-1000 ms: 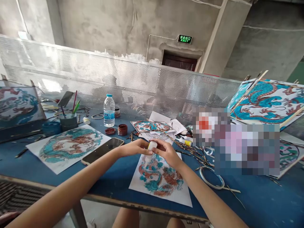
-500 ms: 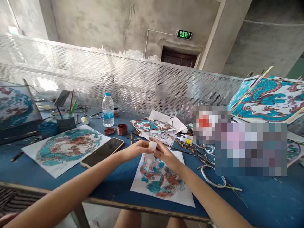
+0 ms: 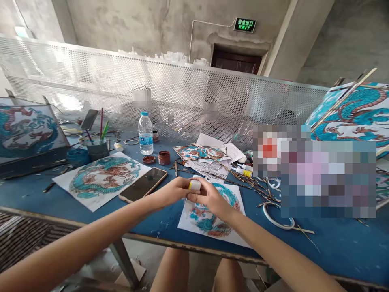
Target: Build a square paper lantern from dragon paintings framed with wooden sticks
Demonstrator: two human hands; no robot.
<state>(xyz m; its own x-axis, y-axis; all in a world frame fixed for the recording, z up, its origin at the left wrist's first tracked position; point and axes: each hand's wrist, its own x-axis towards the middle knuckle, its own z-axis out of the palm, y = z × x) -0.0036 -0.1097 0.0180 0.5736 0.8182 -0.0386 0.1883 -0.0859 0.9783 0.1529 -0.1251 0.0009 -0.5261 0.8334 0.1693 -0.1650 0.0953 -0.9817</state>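
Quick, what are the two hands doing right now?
Left hand: closed on the glue bottle.
Right hand: closed on the same glue bottle, fingers at its top.

Both hands, left hand (image 3: 173,191) and right hand (image 3: 209,196), are gripping a small glue bottle (image 3: 194,186) above a dragon painting (image 3: 212,215) lying at the table's (image 3: 91,219) near edge, a phone (image 3: 143,185) lying just left
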